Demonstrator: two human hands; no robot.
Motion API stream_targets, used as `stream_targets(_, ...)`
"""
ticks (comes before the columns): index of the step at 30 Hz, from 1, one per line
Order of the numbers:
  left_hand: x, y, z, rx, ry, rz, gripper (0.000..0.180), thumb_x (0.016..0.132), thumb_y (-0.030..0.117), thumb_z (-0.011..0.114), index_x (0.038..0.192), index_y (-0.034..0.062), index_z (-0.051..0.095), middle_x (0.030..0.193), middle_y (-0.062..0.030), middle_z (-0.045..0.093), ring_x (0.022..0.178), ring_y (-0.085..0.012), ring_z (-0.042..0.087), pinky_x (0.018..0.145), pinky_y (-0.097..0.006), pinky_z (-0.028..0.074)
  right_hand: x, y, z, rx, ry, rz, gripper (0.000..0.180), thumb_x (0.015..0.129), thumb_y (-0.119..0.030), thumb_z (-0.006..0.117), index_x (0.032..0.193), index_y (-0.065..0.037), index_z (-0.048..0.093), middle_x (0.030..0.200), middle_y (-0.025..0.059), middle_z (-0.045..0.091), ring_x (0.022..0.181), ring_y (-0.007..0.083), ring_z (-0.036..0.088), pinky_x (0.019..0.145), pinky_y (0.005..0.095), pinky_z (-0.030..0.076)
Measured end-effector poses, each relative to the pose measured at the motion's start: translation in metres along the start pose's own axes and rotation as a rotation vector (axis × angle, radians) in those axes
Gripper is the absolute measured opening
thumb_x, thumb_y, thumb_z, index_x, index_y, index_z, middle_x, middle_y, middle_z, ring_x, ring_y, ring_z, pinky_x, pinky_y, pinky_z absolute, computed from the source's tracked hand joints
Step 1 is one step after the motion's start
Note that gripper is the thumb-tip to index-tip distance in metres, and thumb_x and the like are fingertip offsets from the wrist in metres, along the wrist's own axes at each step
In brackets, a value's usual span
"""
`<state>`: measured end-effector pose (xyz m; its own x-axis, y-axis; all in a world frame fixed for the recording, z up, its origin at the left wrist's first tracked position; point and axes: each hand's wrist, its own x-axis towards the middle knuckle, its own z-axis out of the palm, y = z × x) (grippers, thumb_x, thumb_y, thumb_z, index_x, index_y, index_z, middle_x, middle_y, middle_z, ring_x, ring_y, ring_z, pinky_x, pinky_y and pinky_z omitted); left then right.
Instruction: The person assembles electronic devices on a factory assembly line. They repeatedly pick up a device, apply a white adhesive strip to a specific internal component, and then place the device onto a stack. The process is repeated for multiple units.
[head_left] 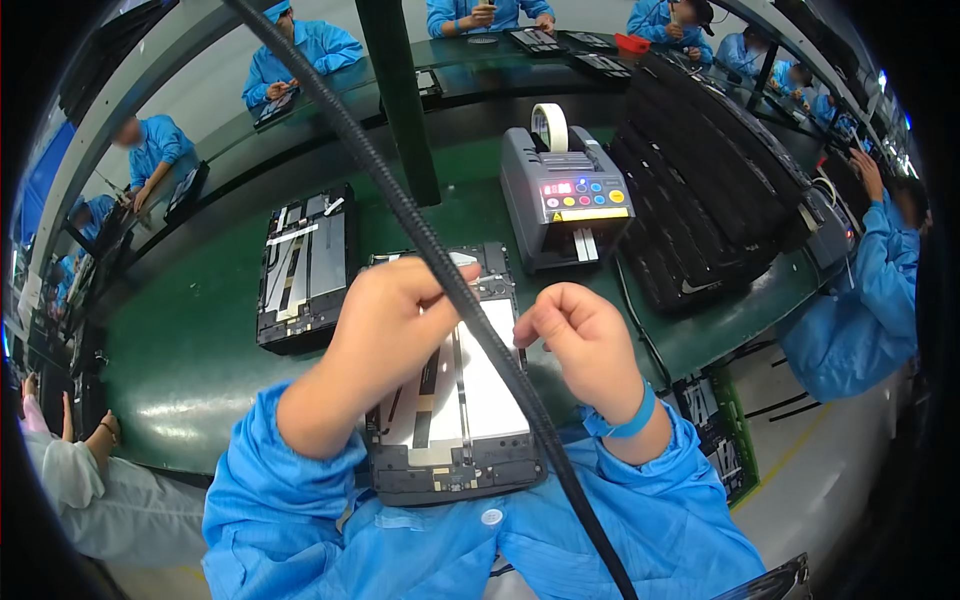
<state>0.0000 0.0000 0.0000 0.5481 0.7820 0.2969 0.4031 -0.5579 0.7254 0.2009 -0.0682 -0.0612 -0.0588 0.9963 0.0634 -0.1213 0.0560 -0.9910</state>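
An opened tablet-like device point(425, 480), with a black frame and a bright silver-white inner plate, lies in front of me at the table's near edge. My left hand point(395, 315) reaches over its upper left part, thumb and forefinger closed near the top end. What those fingers hold, if anything, is too small to make out. Just off the device's right edge, my right hand point(590, 345) is closed in a pinch, and its contents are hidden too. A blue band point(622, 418) circles my right wrist. A dark braided cable point(440, 260) crosses the view and covers part of the device.
A grey tape dispenser point(565, 205) with a lit panel stands beyond my right hand. Black trays point(690, 170) are piled to its right. More opened devices point(305, 265) sit stacked at left on the green table point(180, 350). A green crate point(742, 450) stands low at right. Several co-workers surround the line.
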Motion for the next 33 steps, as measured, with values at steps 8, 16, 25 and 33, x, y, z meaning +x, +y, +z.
stream_targets(8, 0.027, -0.001, 0.007, -0.237, -0.292, -0.099, 0.019, 0.087, 0.012, 0.064, 0.090, -0.0050, 0.071, 0.081, -0.0075, 0.063, 0.072, -0.0103, 0.058, 0.059, -0.024, 0.048, 0.014, 0.019, 0.001, -0.073, 0.119, -0.211, 0.016, 0.090, -0.017, 0.061, 0.093, -0.001, 0.060, 0.085, 0.0025, 0.061, 0.071, 0.0070, 0.053, 0.063, 0.0224, 0.044)
stream_targets(16, 0.050, -0.031, 0.019, 0.189, -0.208, 0.063, 0.038, 0.084, 0.015, 0.064, 0.119, 0.0025, 0.061, 0.107, -0.0132, 0.060, 0.100, -0.0248, 0.056, 0.086, -0.035, 0.046, 0.015, 0.025, -0.005, 0.081, 0.291, -0.065, 0.010, 0.092, -0.012, 0.057, 0.096, -0.003, 0.057, 0.090, 0.0000, 0.060, 0.079, 0.0054, 0.052, 0.066, 0.0226, 0.043)
stream_targets(25, 0.052, -0.046, 0.023, 0.341, -0.422, 0.299, 0.028, 0.076, 0.014, 0.071, 0.104, 0.0110, 0.070, 0.132, -0.0157, 0.052, 0.122, -0.0342, 0.047, 0.102, -0.041, 0.038, 0.000, 0.069, 0.022, 0.131, -0.055, -0.051, 0.089, 0.083, -0.013, 0.066, 0.145, -0.001, 0.002, 0.142, 0.0258, 0.034, 0.133, 0.0315, 0.034, 0.109, 0.0420, 0.028)
stream_targets(33, 0.034, -0.048, 0.012, 0.256, -0.394, 0.254, 0.025, 0.075, 0.018, 0.074, 0.098, 0.0083, 0.072, 0.125, -0.0162, 0.057, 0.118, -0.0324, 0.051, 0.094, -0.037, 0.046, -0.008, 0.057, 0.010, -0.054, -0.198, -0.096, 0.094, 0.081, -0.009, 0.069, 0.147, -0.007, 0.002, 0.139, 0.0204, 0.039, 0.126, 0.0265, 0.043, 0.103, 0.0391, 0.036)
